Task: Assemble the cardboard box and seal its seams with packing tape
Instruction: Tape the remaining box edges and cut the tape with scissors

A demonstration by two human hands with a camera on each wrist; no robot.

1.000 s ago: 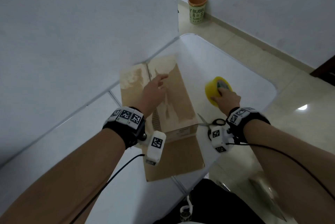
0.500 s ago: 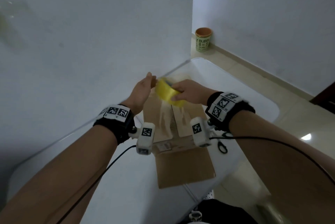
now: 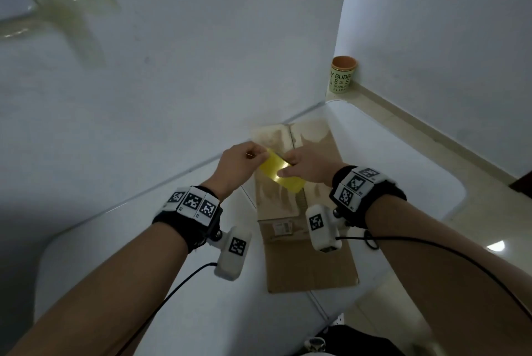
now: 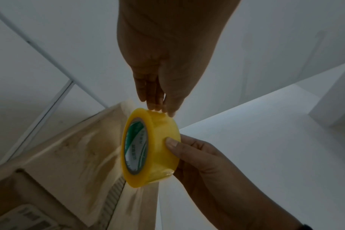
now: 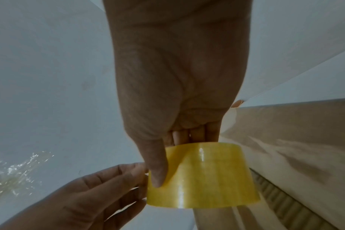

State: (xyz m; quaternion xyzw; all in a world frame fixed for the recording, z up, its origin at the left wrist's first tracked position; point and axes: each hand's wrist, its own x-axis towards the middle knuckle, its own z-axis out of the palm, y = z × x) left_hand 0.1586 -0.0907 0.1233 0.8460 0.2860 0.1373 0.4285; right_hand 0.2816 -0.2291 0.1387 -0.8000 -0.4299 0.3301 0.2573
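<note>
Both forearms reach forward from the near edge, bare, each with a black wrist band carrying marker tags and a white camera block hanging under the wrist. Right hand (image 3: pixel 306 167) sits right of centre, back of hand up, thumb (image 5: pixel 157 168) laid across the outer face of the tape roll (image 3: pixel 280 175), other fingers tucked behind its far edge, gripping it. Left hand (image 3: pixel 239 167) just left of it, nearly touching, fingers together and pointing toward the right hand, fingertips (image 4: pixel 155 102) and thumb tip meeting at the roll's rim; whether they pinch a tape end is unclear. Both hands held up off the surface, wrists roughly level.
</note>
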